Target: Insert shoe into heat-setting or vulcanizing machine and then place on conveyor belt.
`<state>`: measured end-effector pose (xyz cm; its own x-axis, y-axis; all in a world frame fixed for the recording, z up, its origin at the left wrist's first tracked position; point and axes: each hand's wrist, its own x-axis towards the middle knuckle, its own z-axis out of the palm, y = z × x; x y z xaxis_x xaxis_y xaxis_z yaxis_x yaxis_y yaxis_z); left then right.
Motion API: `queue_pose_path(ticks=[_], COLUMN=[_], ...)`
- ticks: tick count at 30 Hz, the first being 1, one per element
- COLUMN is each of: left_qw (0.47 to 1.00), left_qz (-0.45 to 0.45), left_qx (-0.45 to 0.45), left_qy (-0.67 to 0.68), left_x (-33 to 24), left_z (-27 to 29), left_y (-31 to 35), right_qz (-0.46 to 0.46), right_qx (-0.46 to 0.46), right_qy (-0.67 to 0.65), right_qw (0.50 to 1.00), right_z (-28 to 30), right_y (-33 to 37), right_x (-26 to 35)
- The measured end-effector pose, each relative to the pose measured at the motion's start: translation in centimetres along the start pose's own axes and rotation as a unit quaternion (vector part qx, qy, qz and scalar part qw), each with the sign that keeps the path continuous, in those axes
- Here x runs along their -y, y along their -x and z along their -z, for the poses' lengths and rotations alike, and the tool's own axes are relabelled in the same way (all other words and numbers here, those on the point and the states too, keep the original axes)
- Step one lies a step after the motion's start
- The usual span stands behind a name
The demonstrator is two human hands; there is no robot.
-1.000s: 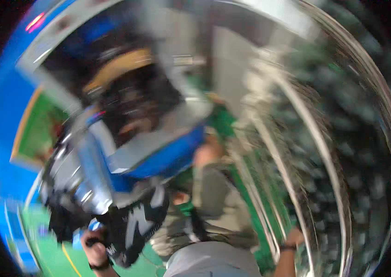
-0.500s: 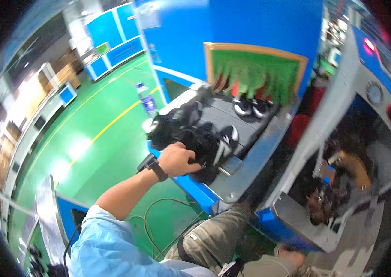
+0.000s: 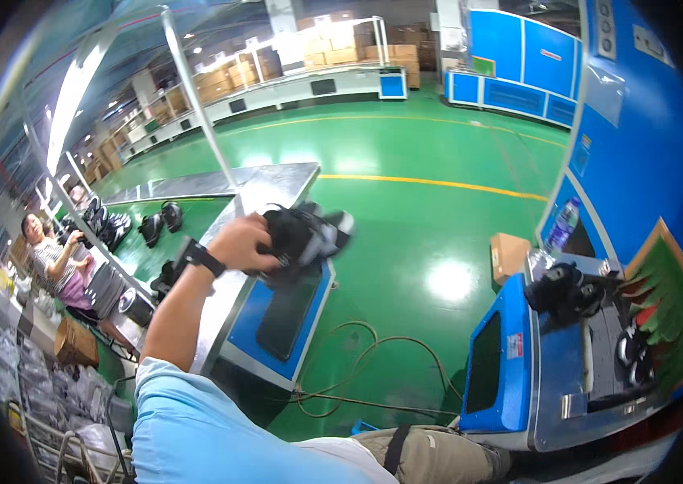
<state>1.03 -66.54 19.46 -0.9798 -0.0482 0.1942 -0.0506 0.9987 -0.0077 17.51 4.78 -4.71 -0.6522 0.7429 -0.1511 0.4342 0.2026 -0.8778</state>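
Observation:
My left hand [image 3: 241,244], with a dark watch at the wrist, is closed around a pair of black-and-white sneakers [image 3: 309,242]. Motion smears the shoes, which hang above the corner of a metal-topped conveyor table [image 3: 273,184]. At the right, more black shoes [image 3: 559,292] rest at the end of a blue machine's conveyor [image 3: 547,403]. Another black-and-white pair [image 3: 634,355] lies on the belt close to the green fringed curtain [image 3: 668,294]. My right hand is out of view.
A co-worker [image 3: 63,262] stands at the far left beside shoes on a long bench. A plastic bottle [image 3: 565,222] stands on the machine's corner, near a cardboard box [image 3: 509,256]. A loose cable [image 3: 374,339] curls over the green floor. Wrapped items [image 3: 59,403] fill a rack at lower left.
My left hand has lifted the sneakers off the machine's conveyor and carried them left to the metal-topped table. The view has swung left, and my right hand has left the picture.

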Motion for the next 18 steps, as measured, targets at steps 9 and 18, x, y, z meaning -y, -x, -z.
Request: queue_pose_path(ticks=[9, 18], left_qw=[0.863, 0.93], left_qz=[0.44, -0.161], left_qx=[-0.229, 0.06], left_qy=[-0.096, 0.326], left_x=[14.1, -34.3], left_z=[-2.4, -11.3], left_y=[-4.0, -29.4], right_qz=[0.062, -0.115], right_qx=[-0.026, -0.236], right_qy=[0.076, 0.431], right_qw=[0.995, 0.863], right_z=[-0.4, 5.4], right_y=[1.9, 4.2], right_x=[0.1, -6.2])
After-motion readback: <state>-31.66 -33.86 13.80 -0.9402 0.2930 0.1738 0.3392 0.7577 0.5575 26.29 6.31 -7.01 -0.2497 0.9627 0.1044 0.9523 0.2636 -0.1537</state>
